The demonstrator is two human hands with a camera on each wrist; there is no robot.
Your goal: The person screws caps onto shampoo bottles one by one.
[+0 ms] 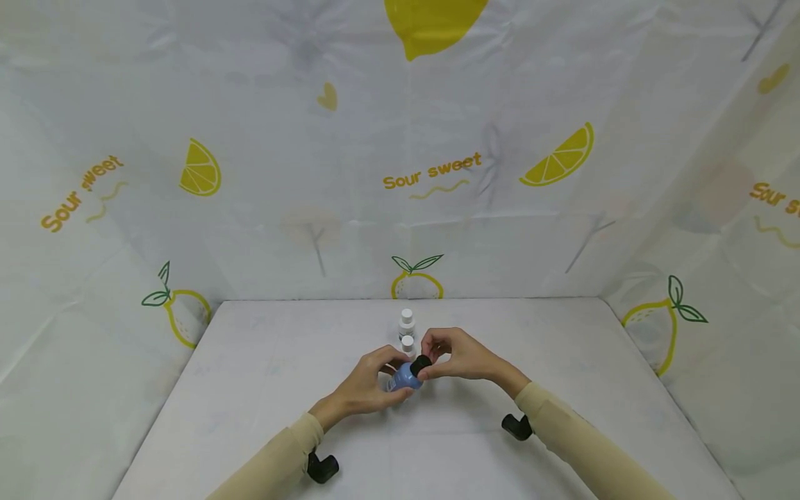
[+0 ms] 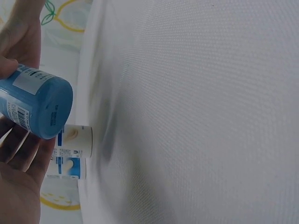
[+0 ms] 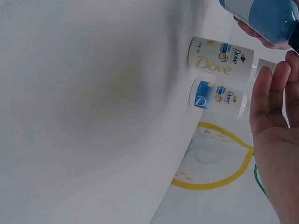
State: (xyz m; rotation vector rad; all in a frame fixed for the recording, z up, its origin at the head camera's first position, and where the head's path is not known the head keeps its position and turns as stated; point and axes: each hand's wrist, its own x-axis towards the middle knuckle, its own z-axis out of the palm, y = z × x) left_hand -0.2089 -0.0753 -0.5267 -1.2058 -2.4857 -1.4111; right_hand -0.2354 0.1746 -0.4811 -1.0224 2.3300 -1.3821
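Observation:
A blue bottle with a black cap is held tilted above the table, its cap end toward the right. My left hand grips the bottle's body between thumb and fingers; in the left wrist view its base and white label face the camera. At the black cap, the thumb and fingertips of my right hand pinch from the right side. Just behind the hands, two white Dove bottles stand upright, one nearer and one farther back, the latter with a blue patch on its label.
The white-covered table reaches back to a hanging white sheet printed with lemons, which also rises along both sides. Black wrist-worn devices stick out below the left sleeve and the right sleeve.

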